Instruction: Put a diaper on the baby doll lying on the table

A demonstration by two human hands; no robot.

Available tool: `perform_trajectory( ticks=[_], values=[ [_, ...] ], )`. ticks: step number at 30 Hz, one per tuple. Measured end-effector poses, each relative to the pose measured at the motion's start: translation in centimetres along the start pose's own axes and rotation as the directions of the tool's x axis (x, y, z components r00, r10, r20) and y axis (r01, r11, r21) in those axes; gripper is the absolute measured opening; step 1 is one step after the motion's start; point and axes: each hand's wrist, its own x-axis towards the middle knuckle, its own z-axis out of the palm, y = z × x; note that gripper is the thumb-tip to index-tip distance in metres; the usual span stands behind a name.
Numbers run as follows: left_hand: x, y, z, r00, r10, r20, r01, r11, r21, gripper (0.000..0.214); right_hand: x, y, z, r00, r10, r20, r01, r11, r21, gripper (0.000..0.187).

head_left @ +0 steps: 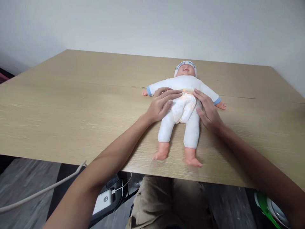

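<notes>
A baby doll (183, 83) in a white suit and cap lies on its back on the wooden table (71, 105), head away from me, feet toward the near edge. It wears a white diaper (184, 106) around its hips. My left hand (162, 103) rests on the doll's left hip, fingers stretched across the diaper's waistband. My right hand (207, 109) lies flat against the other hip, fingers pressing the diaper's side. Both hands touch the diaper at the waist; neither grips it.
The table runs back to a white wall. Below its near edge I see my lap, a white cable (35, 192), a charger block (103, 200) on a dark object, and a green and white object (269, 210) at the lower right.
</notes>
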Motion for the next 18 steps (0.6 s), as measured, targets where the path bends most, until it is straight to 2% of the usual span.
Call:
perform_trajectory(
  ticks=[3, 5, 9, 11, 14, 16, 18],
  values=[
    [0.4, 0.4, -0.1, 1.000, -0.013, 0.016, 0.013, 1.000, -0.005, 0.069, 0.9, 0.2, 0.3, 1.000, 0.012, -0.005, -0.012, 0.999, 0.040, 0.056],
    [0.7, 1.5, -0.5, 0.999, -0.037, 0.025, 0.037, 0.999, 0.009, 0.063, 1.2, -0.5, 0.0, 0.999, 0.030, -0.023, -0.030, 1.000, 0.011, 0.054],
    [0.0, 5.1, -2.0, 0.999, -0.033, 0.038, 0.034, 0.999, -0.027, 0.042, 0.2, -4.3, -1.2, 0.999, 0.018, -0.046, -0.019, 1.000, -0.020, 0.043],
    [-1.1, 6.7, -2.8, 0.990, -0.014, 0.144, 0.020, 0.999, -0.043, 0.031, -1.0, -6.6, -1.6, 0.998, -0.030, 0.055, 0.028, 0.999, 0.042, 0.029],
    [-2.9, 7.9, -3.5, 0.944, -0.046, 0.326, 0.042, 0.999, 0.019, 0.027, -2.4, -8.4, -1.5, 0.958, -0.084, 0.273, 0.053, 0.991, 0.121, 0.017],
    [-3.7, 7.8, -3.5, 0.931, -0.122, 0.344, 0.107, 0.992, 0.063, 0.030, -2.8, -8.3, -1.3, 0.950, -0.023, 0.313, -0.008, 0.995, 0.098, 0.015],
    [-4.0, 7.3, -3.1, 0.929, -0.202, 0.309, 0.186, 0.979, 0.079, 0.033, -2.7, -7.5, -0.9, 0.956, 0.081, 0.282, -0.100, 0.994, 0.052, 0.012]
  ],
)
